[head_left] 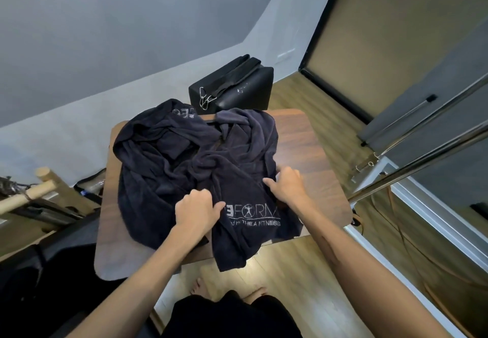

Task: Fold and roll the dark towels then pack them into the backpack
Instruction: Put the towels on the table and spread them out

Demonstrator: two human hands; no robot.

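A wood-grain table (311,153) with rounded corners stands on pale plank flooring (303,271), its top brown and smooth. Nearly all of it is covered by a heap of dark towels (163,158), thick navy terry cloth crumpled into soft folds and ridges, spreading from the far edge to the near edge. One towel (237,232) lies on top at the near side, spilling over the near edge and hanging down in a loose point; white embroidered lettering and a small figure emblem show on it. Another patch of white stitching shows on a towel at the far left of the heap.

Beyond the far edge of the table sits a black boxy bag (237,87), smooth like leatherette, with a padded strap laid over its top and metal clips at its front; whether it is the backpack I cannot tell.

The left hand (198,207) is clenched on a bunch of the lettered towel beside the logo, knuckles up. The right hand (286,184) pinches the same towel's right edge, near the table's right side, thumb over the cloth and fingers curled under.

Off the left edge are round pale wooden dowels (39,190).
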